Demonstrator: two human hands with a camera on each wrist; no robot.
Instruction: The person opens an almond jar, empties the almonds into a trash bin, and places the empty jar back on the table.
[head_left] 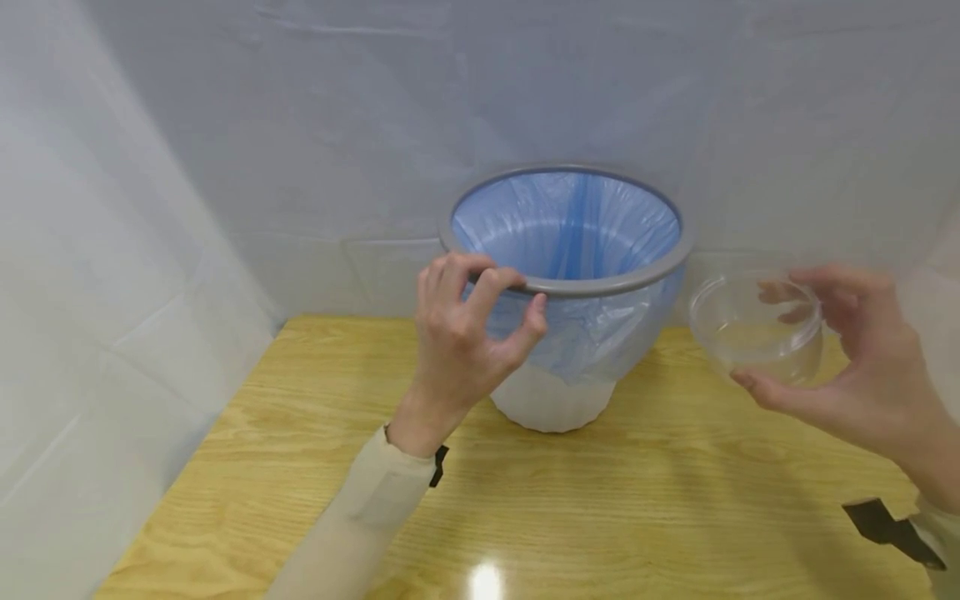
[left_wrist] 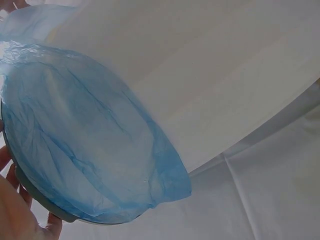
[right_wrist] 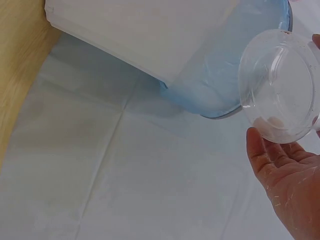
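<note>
A white waste bin [head_left: 553, 400] with a grey rim [head_left: 600, 287] and a blue plastic liner [head_left: 570, 225] stands on the wooden table [head_left: 615, 508]. My left hand [head_left: 468, 325] curls its fingers over the near left part of the rim, thumb under it. The left wrist view shows the liner [left_wrist: 85, 145] folded over the rim [left_wrist: 45, 202] with my fingers [left_wrist: 12, 175] at its edge. My right hand [head_left: 840, 350] holds a clear plastic round container [head_left: 757, 325] between thumb and fingers, just right of the bin. In the right wrist view the container [right_wrist: 280, 85] looks empty.
White sheeting [head_left: 135, 250] covers the back wall and both sides around the table. The table's front area lies bare wood with a light glare spot [head_left: 486, 581].
</note>
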